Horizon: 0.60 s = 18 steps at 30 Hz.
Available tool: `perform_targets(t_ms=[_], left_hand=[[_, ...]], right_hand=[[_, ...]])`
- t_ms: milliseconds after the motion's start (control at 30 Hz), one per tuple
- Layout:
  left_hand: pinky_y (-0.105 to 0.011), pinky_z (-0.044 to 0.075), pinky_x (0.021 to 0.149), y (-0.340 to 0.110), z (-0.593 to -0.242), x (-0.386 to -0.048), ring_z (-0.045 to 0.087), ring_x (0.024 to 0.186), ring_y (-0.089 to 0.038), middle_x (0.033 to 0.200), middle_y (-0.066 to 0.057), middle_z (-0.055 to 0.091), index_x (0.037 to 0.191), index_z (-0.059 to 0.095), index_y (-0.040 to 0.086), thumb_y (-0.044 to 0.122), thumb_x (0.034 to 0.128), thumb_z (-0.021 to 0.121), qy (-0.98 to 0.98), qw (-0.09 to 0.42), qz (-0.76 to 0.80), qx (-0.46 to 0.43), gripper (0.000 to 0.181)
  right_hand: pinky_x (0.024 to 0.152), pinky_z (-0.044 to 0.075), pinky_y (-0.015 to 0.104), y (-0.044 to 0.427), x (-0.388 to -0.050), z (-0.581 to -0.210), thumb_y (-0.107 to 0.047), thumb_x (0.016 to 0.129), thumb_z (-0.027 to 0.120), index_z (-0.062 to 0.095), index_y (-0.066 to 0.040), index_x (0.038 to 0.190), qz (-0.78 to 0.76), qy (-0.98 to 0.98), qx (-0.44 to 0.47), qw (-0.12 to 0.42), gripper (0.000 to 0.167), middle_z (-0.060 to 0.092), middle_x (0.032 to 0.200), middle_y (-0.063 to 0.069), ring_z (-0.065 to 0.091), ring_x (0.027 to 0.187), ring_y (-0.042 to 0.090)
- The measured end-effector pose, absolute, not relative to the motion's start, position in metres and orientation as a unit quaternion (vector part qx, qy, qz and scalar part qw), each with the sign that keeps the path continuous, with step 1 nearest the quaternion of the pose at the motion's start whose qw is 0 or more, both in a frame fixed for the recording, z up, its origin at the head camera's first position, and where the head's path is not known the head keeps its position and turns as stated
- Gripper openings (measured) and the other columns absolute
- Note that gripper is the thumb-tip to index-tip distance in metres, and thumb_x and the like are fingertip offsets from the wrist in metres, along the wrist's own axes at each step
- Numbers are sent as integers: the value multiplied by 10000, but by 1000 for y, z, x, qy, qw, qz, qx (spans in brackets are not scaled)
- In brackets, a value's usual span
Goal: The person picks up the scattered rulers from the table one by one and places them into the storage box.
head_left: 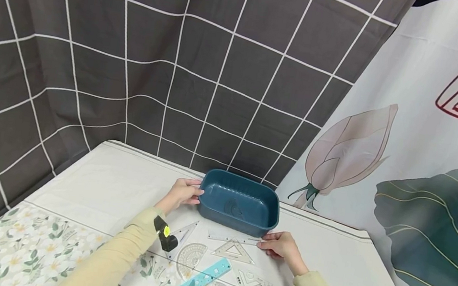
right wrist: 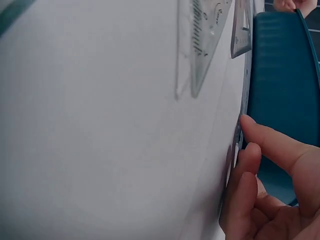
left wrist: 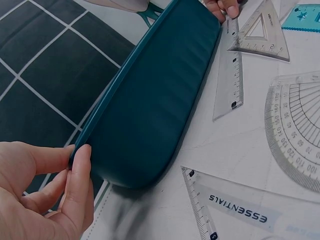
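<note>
A dark blue-green bin [head_left: 238, 202] stands at the back of the table, its inside bare of items. My left hand [head_left: 180, 194] pinches the bin's left rim between thumb and fingers, as the left wrist view shows up close [left wrist: 55, 195]. Along the bin's front side lies a clear straight ruler [head_left: 229, 236]. At that ruler's right end my right hand [head_left: 282, 249] holds it between thumb and fingers; in the right wrist view the hand [right wrist: 275, 180] is beside the bin wall [right wrist: 282, 75].
In front lie a clear set square [head_left: 234, 251], a protractor [head_left: 189, 259], a long triangle [head_left: 182, 238], a turquoise ruler [head_left: 198, 284], and several more clear drawing tools. A dark checked curtain [head_left: 201, 86] hangs behind the table.
</note>
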<state>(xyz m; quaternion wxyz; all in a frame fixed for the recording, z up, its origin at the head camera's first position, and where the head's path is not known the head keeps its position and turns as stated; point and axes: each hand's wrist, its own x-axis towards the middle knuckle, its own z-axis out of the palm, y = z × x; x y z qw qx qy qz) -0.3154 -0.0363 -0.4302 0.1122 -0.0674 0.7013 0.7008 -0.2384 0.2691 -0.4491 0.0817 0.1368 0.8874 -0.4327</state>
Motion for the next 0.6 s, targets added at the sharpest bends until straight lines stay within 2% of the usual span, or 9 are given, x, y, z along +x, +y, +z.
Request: perform_targets(t_ms=[267, 467, 600], left_hand=[[-188, 608, 582, -35, -429, -315, 588, 595, -77, 1083, -281, 657, 1318, 534, -40, -38, 877, 618, 700, 113, 701, -69, 449], [-194, 610, 583, -35, -429, -314, 580, 576, -73, 1001, -242, 681, 1311, 540, -43, -46, 864, 629, 697, 112, 704, -73, 456], [-201, 614, 590, -36, -430, -314, 578, 578, -75, 962, -205, 683, 1311, 535, -53, -48, 861, 630, 695, 112, 706, -73, 459]], right_hand=[[448, 442, 153, 269, -234, -448, -47, 705, 806, 717, 8, 899, -435, 885, 141, 90, 220, 601, 559, -53, 511, 490, 44], [455, 456, 174, 269, -228, -445, -54, 707, 812, 719, -2, 893, -399, 909, 89, 83, 215, 630, 595, -31, 513, 506, 68], [469, 438, 178, 270, -227, -444, -90, 688, 838, 714, -30, 853, -347, 935, 30, 62, 215, 591, 590, -29, 486, 501, 65]])
